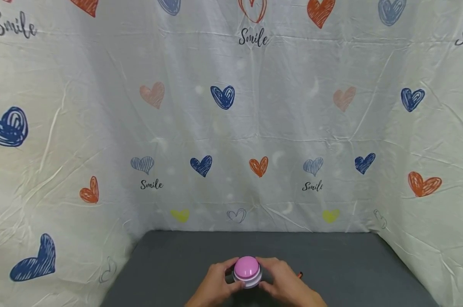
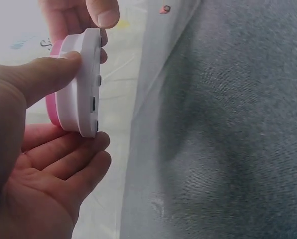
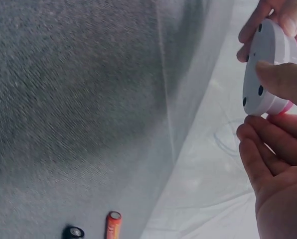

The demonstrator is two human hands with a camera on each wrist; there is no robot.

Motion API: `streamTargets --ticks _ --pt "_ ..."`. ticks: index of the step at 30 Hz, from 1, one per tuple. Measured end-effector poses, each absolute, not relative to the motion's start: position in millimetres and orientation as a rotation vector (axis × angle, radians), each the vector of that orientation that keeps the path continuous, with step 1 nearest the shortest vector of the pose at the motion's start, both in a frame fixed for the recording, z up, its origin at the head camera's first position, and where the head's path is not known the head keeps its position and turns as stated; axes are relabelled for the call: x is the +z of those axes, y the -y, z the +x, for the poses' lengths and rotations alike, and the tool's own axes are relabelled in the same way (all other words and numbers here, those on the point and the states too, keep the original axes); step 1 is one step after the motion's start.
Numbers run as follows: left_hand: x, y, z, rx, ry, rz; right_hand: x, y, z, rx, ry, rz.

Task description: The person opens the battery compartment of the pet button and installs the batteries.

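A round white device with a pink domed top is held above the grey table, its dome facing up. My left hand grips its left side with thumb and fingers, and my right hand grips the right side. In the left wrist view, the left thumb presses the white rim of the device. Small dark round feet show on its flat white underside in the right wrist view, where the right thumb lies against that underside.
An orange battery lies on the grey table beside a black cylindrical item, partly cut off. Behind the table hangs a white cloth printed with hearts and "Smile"; it also runs along both sides.
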State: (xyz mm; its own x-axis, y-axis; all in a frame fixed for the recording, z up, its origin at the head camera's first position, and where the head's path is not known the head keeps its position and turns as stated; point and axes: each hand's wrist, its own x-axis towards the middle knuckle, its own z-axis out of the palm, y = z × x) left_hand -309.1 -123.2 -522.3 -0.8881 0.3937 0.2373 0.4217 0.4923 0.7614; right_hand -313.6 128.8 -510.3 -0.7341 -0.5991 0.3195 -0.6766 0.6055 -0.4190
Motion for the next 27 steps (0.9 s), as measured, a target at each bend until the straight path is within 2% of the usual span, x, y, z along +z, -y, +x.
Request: streamTargets --ticks 8,27 --pt "-511 121 -305 -1.561 2.566 -0.636 -499 -133 -310 0.679 2.603 1.024" --pt "-496 107 -297 -1.753 2.246 -0.448 -476 -136 -307 0.871 2.595 0.891"
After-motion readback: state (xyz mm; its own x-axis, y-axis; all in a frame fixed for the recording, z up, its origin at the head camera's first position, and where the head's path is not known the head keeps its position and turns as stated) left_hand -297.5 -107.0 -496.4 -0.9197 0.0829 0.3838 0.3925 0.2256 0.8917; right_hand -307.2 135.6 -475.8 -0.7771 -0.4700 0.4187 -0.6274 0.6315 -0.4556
